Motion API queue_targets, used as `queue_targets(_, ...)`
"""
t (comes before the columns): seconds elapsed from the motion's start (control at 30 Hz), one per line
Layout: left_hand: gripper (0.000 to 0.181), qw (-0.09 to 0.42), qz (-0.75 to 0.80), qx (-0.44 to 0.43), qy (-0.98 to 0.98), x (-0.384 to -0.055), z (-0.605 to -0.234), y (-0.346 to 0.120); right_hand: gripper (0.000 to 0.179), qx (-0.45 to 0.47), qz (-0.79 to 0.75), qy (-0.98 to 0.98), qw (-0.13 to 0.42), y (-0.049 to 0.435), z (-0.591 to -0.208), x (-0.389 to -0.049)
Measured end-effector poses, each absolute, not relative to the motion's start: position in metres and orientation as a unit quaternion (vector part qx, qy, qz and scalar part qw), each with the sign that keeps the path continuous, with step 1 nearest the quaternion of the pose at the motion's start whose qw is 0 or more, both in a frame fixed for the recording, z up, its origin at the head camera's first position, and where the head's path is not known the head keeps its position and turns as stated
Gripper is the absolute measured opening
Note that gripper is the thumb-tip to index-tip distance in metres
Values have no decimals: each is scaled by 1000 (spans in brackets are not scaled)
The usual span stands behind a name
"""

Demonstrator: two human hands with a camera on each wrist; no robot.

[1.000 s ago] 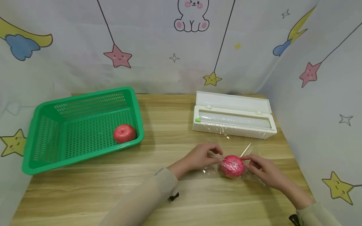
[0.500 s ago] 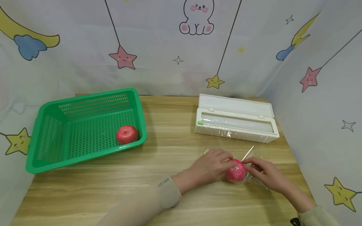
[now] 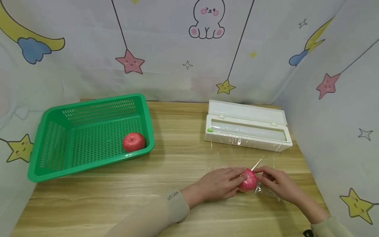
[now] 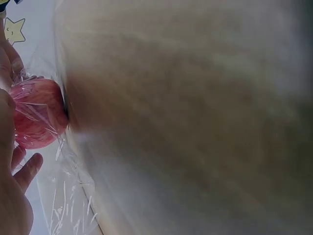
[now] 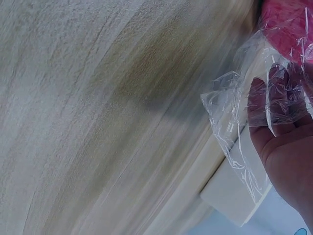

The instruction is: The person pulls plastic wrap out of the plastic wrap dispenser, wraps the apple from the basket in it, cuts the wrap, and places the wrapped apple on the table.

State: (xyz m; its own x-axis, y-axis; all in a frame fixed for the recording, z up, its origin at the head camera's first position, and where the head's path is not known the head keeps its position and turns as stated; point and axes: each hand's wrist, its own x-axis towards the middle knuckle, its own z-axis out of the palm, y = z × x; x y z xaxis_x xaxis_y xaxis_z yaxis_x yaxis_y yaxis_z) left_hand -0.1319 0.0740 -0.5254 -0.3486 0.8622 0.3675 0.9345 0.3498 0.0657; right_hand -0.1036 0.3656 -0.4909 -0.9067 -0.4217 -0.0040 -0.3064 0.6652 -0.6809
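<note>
A pinkish-red apple (image 3: 250, 182) sits on the wooden table, with clear cling film (image 5: 227, 112) wrapped over it and loose at its sides. My left hand (image 3: 217, 184) holds the apple's left side, fingers bent over the film; in the left wrist view its tips overlap the wrapped apple (image 4: 41, 115). At the apple's right, my right hand (image 3: 279, 185) pinches the film between thumb and index finger. Its other fingers show through crinkled film in the right wrist view. Toward the back, a white cling film box (image 3: 245, 141) stands with its lid up and the roll inside.
A green plastic basket (image 3: 88, 166) stands at the left of the table, holding another red apple (image 3: 134, 142) in its front right corner. Patterned cloth walls (image 3: 165, 39) close off the back and both sides.
My left hand has moved right from the film beside the apple onto the apple's left side. The right hand stays at the apple's right. The head view has shifted slightly.
</note>
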Motion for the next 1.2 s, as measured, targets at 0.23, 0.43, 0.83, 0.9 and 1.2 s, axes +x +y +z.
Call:
queue_targets(0.23,57,109,-153,-546,-817,-134,-527,74,23,-198,-349,912,84,364,-490,-105)
queue_targets(0.43,68,81,-168,-540,-821,-134,-529,75,26,-215,-303,928,19,365,-484,-105)
queue_targets(0.83,58,42,-208,-502,-838,-142,-523,79,68,-305,-134,939,-82,341,-472,-85)
queue_targets(0.9,54,22,-226,-491,-841,-143,-522,80,73,-300,-136,941,-76,342,-479,-84)
queue_targets(1.2,50,-86,-297,-443,-841,-153,-515,82,90,-273,-161,947,-56,344,-493,-83)
